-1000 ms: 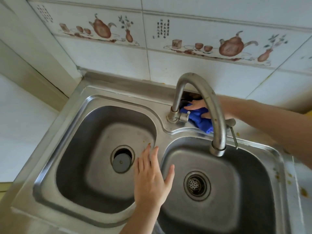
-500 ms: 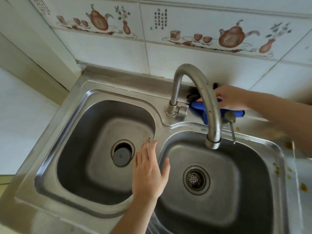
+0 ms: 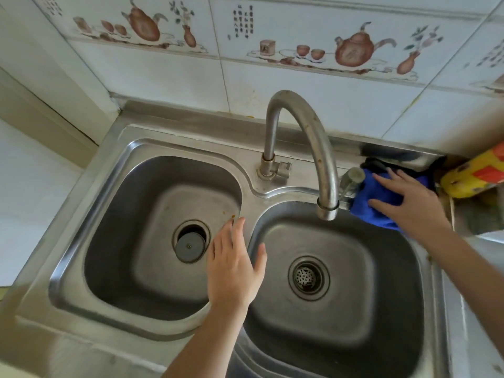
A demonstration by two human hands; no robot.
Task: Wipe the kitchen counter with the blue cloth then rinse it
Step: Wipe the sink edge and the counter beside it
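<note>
Sink ledge (image 3: pixel 207 126): wiping under way, rinse not begun.
Faucet (image 3: pixel 313 148): dry, no water.
Left hand (image 3: pixel 234 266): fingers spread flat on the divider.
Right hand (image 3: pixel 409 203): flat, fingers straight, pressing.
Blue cloth (image 3: pixel 379 192): back ledge, right of spout.

Both hands (image 3: pixel 235 264) (image 3: pixel 409 205) flat, fingers apparently straight.

Both forearms are bare to the frame edge, and the left hand (image 3: pixel 234 266) and right hand (image 3: pixel 411 207) wear no gloves or rings.
</note>
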